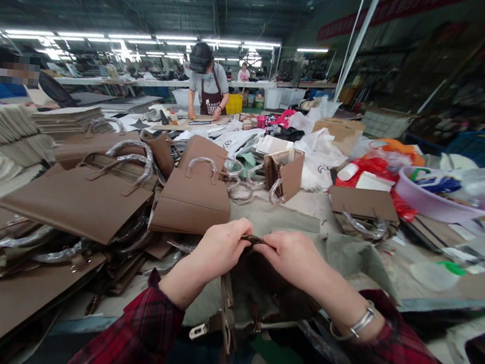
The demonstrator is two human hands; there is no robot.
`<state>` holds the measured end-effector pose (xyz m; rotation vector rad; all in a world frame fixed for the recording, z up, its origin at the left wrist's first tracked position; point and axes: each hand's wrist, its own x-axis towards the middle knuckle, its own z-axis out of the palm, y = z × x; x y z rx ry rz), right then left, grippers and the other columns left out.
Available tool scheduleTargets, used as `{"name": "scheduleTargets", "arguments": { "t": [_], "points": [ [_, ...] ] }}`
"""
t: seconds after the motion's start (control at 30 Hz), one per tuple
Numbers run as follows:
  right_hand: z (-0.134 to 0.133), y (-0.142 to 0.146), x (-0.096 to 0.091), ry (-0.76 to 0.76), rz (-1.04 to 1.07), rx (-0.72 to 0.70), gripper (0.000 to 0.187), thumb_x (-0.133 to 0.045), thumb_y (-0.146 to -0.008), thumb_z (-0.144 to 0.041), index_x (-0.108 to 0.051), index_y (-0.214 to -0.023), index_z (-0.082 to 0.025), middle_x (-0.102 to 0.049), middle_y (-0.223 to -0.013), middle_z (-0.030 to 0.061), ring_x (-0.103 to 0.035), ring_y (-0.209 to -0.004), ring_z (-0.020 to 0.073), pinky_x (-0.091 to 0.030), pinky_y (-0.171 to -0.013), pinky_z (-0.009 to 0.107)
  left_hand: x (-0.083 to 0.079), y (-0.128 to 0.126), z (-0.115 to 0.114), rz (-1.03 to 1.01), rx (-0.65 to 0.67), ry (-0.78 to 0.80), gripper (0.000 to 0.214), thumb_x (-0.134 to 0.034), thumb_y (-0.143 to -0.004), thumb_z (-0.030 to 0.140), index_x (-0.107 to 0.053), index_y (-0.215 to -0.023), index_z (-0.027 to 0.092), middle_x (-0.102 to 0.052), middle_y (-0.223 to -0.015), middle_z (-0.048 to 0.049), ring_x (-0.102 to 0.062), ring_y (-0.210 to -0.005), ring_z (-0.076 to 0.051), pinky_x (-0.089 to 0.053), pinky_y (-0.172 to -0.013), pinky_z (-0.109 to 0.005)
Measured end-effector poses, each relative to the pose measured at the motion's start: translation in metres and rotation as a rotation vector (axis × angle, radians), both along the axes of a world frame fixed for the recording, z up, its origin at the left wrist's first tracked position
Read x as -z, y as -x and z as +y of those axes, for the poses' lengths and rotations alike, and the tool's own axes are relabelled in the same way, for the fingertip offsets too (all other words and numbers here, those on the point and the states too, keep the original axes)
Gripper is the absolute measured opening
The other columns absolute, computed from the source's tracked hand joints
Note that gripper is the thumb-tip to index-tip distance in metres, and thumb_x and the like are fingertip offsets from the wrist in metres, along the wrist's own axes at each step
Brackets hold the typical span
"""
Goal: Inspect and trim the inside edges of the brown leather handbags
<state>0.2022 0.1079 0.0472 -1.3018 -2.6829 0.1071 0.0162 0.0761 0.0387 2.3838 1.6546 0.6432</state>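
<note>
Directly in front of me, at the table's near edge, lies a dark brown handbag [275,291] with its inside partly in shadow. My left hand [223,247] pinches the bag's far edge between thumb and fingers. Close beside it, my right hand [293,258] grips the same edge, the two thumbs nearly meeting. A strap with a metal clasp [199,331] hangs from the bag near my lap. Grey-green cloth [355,261] spreads under and behind the bag. What my fingertips do behind the edge is hidden.
Brown handbags [82,198] with plastic-wrapped handles are piled on the left. More bags [197,186] stand ahead. On the right are a folded bag [364,205], a lilac basin [446,204] and a green-lidded container [437,275]. A co-worker in an apron [210,96] stands across the table.
</note>
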Motion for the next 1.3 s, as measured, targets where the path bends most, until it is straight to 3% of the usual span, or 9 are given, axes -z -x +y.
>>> {"name": "scheduleTargets", "arguments": {
  "t": [0.1,0.23,0.37,0.57,0.77,0.97,1.1,1.3],
  "points": [
    [0.000,0.001,0.002,-0.045,-0.009,0.025,0.033,-0.048,-0.093,-0.039,-0.067,-0.071,-0.022,-0.069,-0.072,0.0024,-0.062,-0.067,0.0169,-0.030,-0.055,0.028,-0.001,0.010,-0.004,0.009,-0.069,0.066,0.030,-0.062,-0.078,0.018,-0.049,-0.104,0.024,-0.068,-0.094,-0.0002,-0.065,-0.083,-0.020,-0.046,-0.069,-0.028],
    [0.000,-0.002,0.006,-0.079,-0.001,-0.010,0.031,-0.048,-0.093,-0.036,-0.066,-0.073,-0.021,-0.069,-0.074,0.0033,-0.060,-0.066,0.0161,-0.031,-0.057,0.028,-0.003,0.022,-0.006,0.022,-0.021,0.106,0.024,-0.059,-0.078,0.013,-0.051,-0.098,0.024,-0.067,-0.087,0.0017,-0.064,-0.080,-0.018,-0.045,-0.068,-0.026],
    [0.003,-0.004,0.008,-0.081,0.016,-0.024,0.032,-0.047,-0.093,-0.037,-0.065,-0.072,-0.021,-0.069,-0.074,0.0029,-0.060,-0.068,0.0158,-0.031,-0.058,0.027,-0.003,0.025,-0.007,0.056,0.069,0.023,0.015,-0.055,-0.082,0.013,-0.054,-0.093,0.023,-0.062,-0.092,0.0005,-0.061,-0.084,-0.017,-0.045,-0.073,-0.026],
    [0.005,0.000,0.007,-0.082,-0.008,-0.019,0.032,-0.045,-0.093,-0.037,-0.066,-0.074,-0.021,-0.070,-0.077,0.0023,-0.061,-0.070,0.0166,-0.029,-0.057,0.028,-0.003,0.022,-0.011,0.095,0.064,-0.104,0.014,-0.058,-0.084,0.017,-0.057,-0.096,0.023,-0.057,-0.111,-0.0004,-0.058,-0.097,-0.016,-0.047,-0.081,-0.027],
    [0.007,-0.001,0.010,-0.074,0.013,0.032,0.034,-0.045,-0.093,-0.040,-0.067,-0.076,-0.021,-0.070,-0.079,0.0033,-0.062,-0.071,0.0181,-0.030,-0.057,0.029,-0.004,0.018,-0.010,0.167,0.054,-0.122,0.014,-0.062,-0.082,0.017,-0.059,-0.095,0.023,-0.059,-0.106,0.0002,-0.059,-0.091,-0.015,-0.047,-0.077,-0.026],
    [0.012,-0.009,0.012,-0.023,0.089,-0.074,0.025,-0.050,-0.092,-0.043,-0.068,-0.096,-0.027,-0.071,-0.090,0.0004,-0.063,-0.081,0.0178,-0.034,-0.061,0.026,0.002,0.014,-0.009,0.145,0.000,-0.171,0.010,-0.065,-0.081,0.021,-0.057,-0.087,0.020,-0.061,-0.098,-0.0004,-0.060,-0.088,-0.016,-0.046,-0.077,-0.027],
    [0.013,-0.007,0.012,-0.058,0.086,-0.060,0.027,-0.048,-0.092,-0.042,-0.068,-0.085,-0.024,-0.070,-0.084,0.0013,-0.062,-0.076,0.0168,-0.033,-0.058,0.026,0.004,0.013,-0.009,0.118,-0.002,-0.192,0.011,-0.066,-0.080,0.024,-0.057,-0.084,0.019,-0.062,-0.093,-0.0010,-0.060,-0.084,-0.016,-0.047,-0.075,-0.026],
    [0.012,0.001,0.011,-0.098,0.088,-0.062,0.026,-0.048,-0.092,-0.032,-0.065,-0.077,-0.020,-0.069,-0.081,0.0024,-0.062,-0.073,0.0162,-0.033,-0.058,0.026,0.002,0.014,-0.008,0.071,0.095,-0.175,0.007,-0.058,-0.084,0.015,-0.059,-0.079,0.019,-0.061,-0.095,-0.0015,-0.059,-0.084,-0.013,-0.047,-0.076,-0.024]
  ]
}}
